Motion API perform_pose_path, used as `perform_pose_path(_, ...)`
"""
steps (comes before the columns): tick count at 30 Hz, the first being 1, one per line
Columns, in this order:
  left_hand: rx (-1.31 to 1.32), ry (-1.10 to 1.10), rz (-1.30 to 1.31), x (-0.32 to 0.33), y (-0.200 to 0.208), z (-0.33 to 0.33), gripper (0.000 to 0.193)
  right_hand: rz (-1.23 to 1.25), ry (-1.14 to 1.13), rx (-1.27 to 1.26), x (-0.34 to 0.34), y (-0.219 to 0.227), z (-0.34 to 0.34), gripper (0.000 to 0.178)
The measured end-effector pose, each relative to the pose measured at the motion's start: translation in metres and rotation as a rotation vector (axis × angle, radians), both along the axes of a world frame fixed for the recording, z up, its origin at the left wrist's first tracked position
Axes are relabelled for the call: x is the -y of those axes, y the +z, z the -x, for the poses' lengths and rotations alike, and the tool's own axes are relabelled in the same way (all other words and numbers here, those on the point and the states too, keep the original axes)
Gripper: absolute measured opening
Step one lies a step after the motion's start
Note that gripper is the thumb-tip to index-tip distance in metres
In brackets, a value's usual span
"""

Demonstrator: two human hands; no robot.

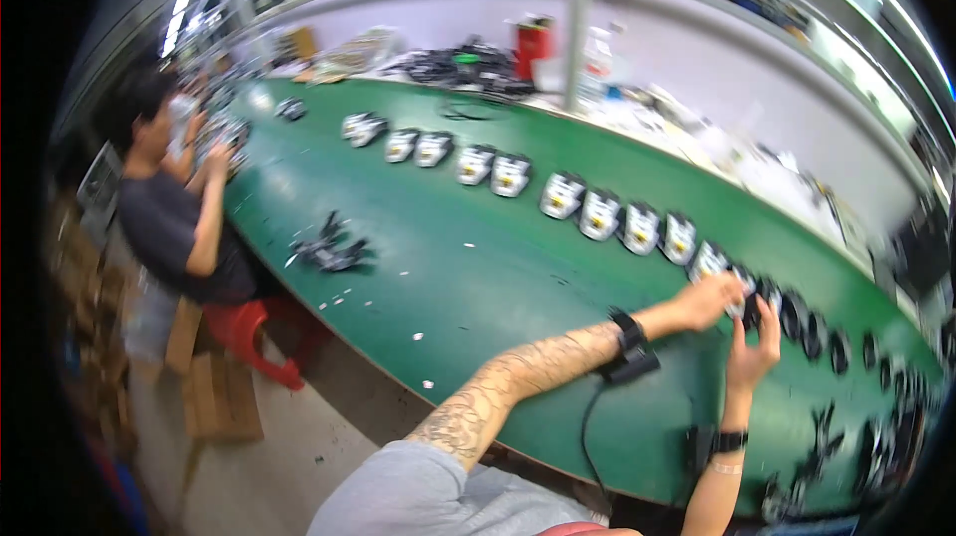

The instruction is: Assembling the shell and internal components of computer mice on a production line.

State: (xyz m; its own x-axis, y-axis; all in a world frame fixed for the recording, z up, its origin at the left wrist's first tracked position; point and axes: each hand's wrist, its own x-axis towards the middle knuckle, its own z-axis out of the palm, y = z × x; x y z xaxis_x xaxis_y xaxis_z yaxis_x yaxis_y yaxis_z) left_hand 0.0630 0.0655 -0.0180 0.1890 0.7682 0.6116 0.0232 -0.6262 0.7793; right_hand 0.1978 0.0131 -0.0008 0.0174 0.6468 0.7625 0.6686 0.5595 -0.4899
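Note:
A long row of small white-and-black devices (599, 214) with yellow marks lies across the green table. My left hand (705, 303) reaches to the row's right part, its fingers closed at a white-and-black device (738, 306). From below, my right hand (754, 355) comes to the same device, thumb and forefinger raised on either side of its dark edge. The fingers partly cover this device, and blur hides exactly where they touch it. Just right of my hands, the row goes on with dark rounded pieces (815, 335). Each wrist wears a black strap.
Black parts (334, 245) lie in a pile on the green table (478, 297), with white scraps nearby. More black parts (817, 451) lie at right. A back ledge holds a clear bottle (596, 66) and a red container (533, 46). A co-worker (184, 197) sits at left near cardboard boxes (221, 397).

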Motion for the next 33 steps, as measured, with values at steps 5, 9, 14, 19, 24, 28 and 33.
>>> perform_pose_path(5,-0.357,0.328,0.135,-0.021,0.015,0.009,0.033,-0.050,-0.192,-0.062,-0.017,0.002,-0.027,0.033)
perform_pose_path(9,-0.593,0.421,-0.004,-0.054,0.022,-0.014,0.034,-0.101,-0.371,-0.093,-0.024,-0.007,-0.074,0.034)
perform_pose_path(14,-1.026,0.207,-0.050,-0.082,0.022,-0.055,0.071,-0.095,-0.487,-0.184,-0.021,-0.015,-0.095,0.032)
perform_pose_path(19,-1.262,0.152,0.053,-0.101,0.020,-0.093,0.096,-0.117,-0.487,-0.220,-0.025,-0.016,-0.090,0.029)
perform_pose_path(24,-1.288,0.118,-0.029,-0.107,0.018,-0.105,0.104,-0.115,-0.511,-0.235,-0.026,-0.014,-0.089,0.031)
perform_pose_path(28,-0.709,-0.050,0.143,-0.089,0.033,-0.100,0.099,-0.101,-0.482,-0.254,-0.023,-0.012,-0.087,0.036)
perform_pose_path(33,0.013,-0.044,0.400,-0.058,0.026,-0.068,0.081,-0.051,-0.257,-0.258,-0.018,0.002,-0.068,0.060)
